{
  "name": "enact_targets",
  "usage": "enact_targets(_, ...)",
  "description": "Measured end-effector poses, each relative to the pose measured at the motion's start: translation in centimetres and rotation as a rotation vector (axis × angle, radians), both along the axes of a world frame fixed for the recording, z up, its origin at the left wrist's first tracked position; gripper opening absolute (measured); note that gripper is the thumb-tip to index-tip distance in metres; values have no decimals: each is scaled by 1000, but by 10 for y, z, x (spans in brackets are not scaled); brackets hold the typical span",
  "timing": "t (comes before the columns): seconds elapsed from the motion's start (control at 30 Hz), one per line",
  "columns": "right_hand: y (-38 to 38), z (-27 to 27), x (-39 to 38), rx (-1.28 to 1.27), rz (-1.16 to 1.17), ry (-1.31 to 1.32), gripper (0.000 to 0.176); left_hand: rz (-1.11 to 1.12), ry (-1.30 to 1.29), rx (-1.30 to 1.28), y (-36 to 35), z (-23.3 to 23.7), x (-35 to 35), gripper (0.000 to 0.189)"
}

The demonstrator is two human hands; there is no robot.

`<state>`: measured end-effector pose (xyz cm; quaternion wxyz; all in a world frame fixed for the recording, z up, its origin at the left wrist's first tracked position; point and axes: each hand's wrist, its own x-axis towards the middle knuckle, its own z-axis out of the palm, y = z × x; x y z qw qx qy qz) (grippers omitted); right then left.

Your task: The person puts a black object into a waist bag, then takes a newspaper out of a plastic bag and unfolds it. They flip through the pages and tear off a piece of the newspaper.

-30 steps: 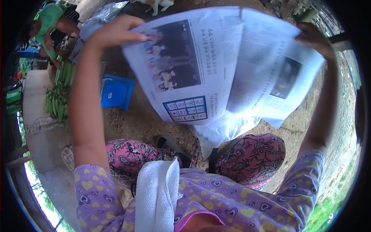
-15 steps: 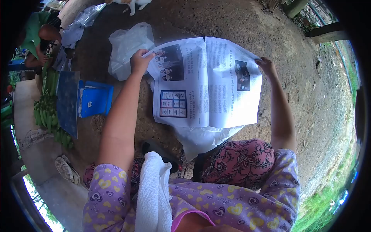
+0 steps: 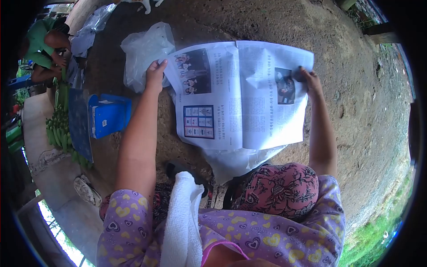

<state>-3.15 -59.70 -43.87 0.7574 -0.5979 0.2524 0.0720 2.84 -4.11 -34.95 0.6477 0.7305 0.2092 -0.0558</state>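
Note:
A newspaper sheet (image 3: 222,95) is spread wide between my two hands, with a fold down its middle. My left hand (image 3: 155,76) pinches its left edge near the upper corner. On the other side, my right hand (image 3: 310,82) grips the right edge below the upper corner, and the paper bulges there. Partly covered by the sheet's lower edge, a clear plastic bag (image 3: 238,163) lies in front of my knees. A second crumpled plastic bag (image 3: 144,55) rests on the ground just beyond my left hand.
A blue plastic stool (image 3: 111,116) stands at the left beside a dark blue board (image 3: 81,124). Green bananas (image 3: 60,133) lie behind the board. A person in a green shirt (image 3: 40,42) bends over at the upper left. Part of a cat (image 3: 144,5) shows at the top edge.
My right hand has shifted slightly right and down along the edge, and the paper's upper right corner now stands above it. My left hand has moved slightly left and down.

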Motion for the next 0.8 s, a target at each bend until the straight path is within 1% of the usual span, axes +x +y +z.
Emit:
enact_targets(0.03, 0, 12, -1, 16, -43, -27, 32, -16, -10, -4, 2, -4, 0, 32)
enact_targets(0.1, -1, 32, -9, 55, -96, -111, 31, -41, -37, -12, 5, -14, -3, 31)
enact_targets(0.17, -11, 32, -18, 141, -97, -170, 29, -192, 19, 78, -2, -24, -9, 32)
enact_targets(0.2, -9, 36, -24, 68, -84, -100, 30, -270, 42, 118, -6, -28, -10, 32)
enact_targets(0.27, -3, 42, -36, -77, -59, 30, 31, -317, 128, 211, -2, -63, -13, 39)
enact_targets(0.3, -7, 27, -41, -88, -47, 119, 33, -330, 150, 242, 1, -84, -15, 40)
enact_targets(0.33, -5, 18, -44, -93, -45, 113, 33, -344, 174, 273, -1, -89, -17, 42)
enact_targets(0.37, -3, 12, -47, -99, -44, 109, 33, -369, 187, 415, -1, -92, -20, 43)
enact_targets(0.4, -3, 11, -51, -105, -43, 107, 33, -354, 143, 573, -3, -88, -22, 41)
enact_targets(0.43, -3, 9, -53, -157, -88, 96, 29, -339, 92, 729, -6, -84, -21, 39)
enact_targets(0.47, -6, 9, -54, -205, -82, 83, 28, -323, 37, 885, -11, -81, -21, 38)
enact_targets(0.5, -10, 7, -55, -252, -76, 70, 26, -268, -57, 892, -15, -76, -22, 33)
enact_targets(0.57, -6, 21, -55, -331, -83, 72, 23, -295, -168, 946, -21, -43, -27, 30)
enact_targets(0.6, 0, 40, -55, -368, -47, 64, 22, -306, -224, 976, -21, -27, -30, 29)
enact_targets(0.67, 9, 69, -56, -441, 29, 49, 20, -372, -205, 888, -2, -9, -38, 27)
enact_targets(0.7, 8, 72, -56, -399, 88, 48, 21, -395, -175, 819, 10, -2, -43, 28)
enact_targets(0.77, 32, 99, -59, -439, 144, 147, 23, -437, -117, 678, 25, 12, -58, 29)
enact_targets(0.8, 41, 108, -60, -460, 172, 196, 24, -462, -116, 769, 32, 8, -66, 29)
